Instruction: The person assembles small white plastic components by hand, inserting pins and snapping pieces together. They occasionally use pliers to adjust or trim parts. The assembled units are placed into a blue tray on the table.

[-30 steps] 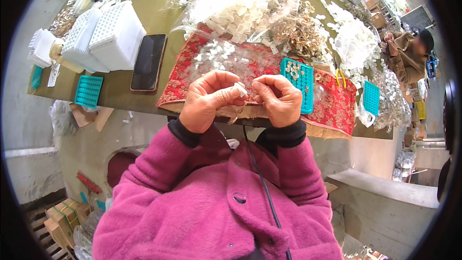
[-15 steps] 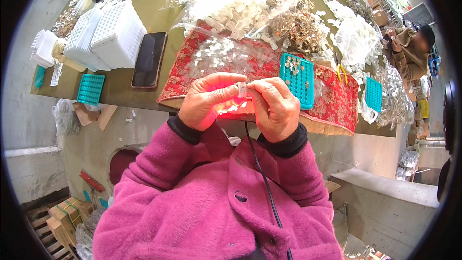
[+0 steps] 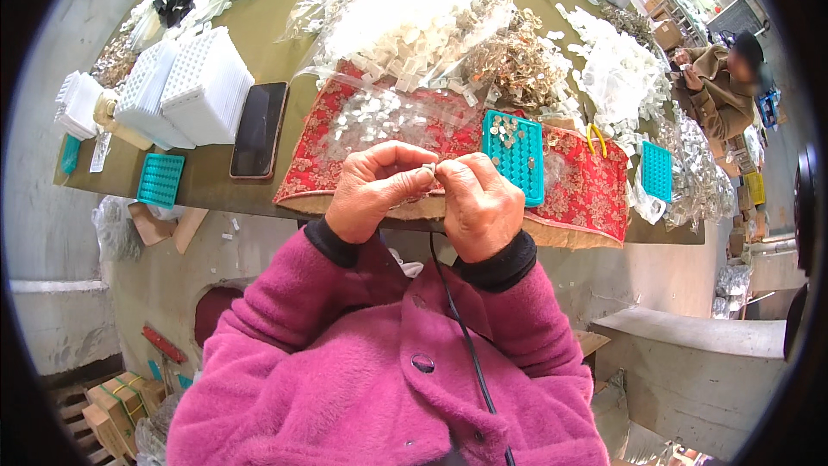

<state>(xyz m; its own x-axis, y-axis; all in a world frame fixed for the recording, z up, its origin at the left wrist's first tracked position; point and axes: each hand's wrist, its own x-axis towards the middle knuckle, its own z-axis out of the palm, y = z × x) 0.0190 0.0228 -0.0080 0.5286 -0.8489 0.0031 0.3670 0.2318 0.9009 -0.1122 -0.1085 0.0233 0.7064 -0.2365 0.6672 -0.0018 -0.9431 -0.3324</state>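
My left hand [image 3: 378, 192] and my right hand [image 3: 480, 207] meet above the near edge of a red floral cloth [image 3: 302, 155]. The left thumb and forefinger pinch a small whitish plastic piece [image 3: 430, 167], mostly covered by the fingertips. My right fingers are closed in a pinch against it; what lies inside them is hidden. Just beyond the right hand is a teal dimpled tray [image 3: 528, 174] with several small round metal parts [image 3: 505, 129] at its far end. Small clear-white pieces [image 3: 371, 114] are scattered on the cloth past my left hand.
A heap of white plastic parts [image 3: 414, 43] and a pile of brassy metal parts [image 3: 517, 56] lie farther back. Leftward are a phone [image 3: 260, 131], stacked white trays [image 3: 207, 91] and another teal tray [image 3: 161, 179]. Yellow-handled pliers [image 3: 596, 140] lie right; a co-worker [image 3: 724, 91] sits beyond.
The white piece, plainly visible between my fingertips before, is now mostly covered as the hands have drawn together. A red glow beneath the hands is gone. The whole view has shifted slightly.
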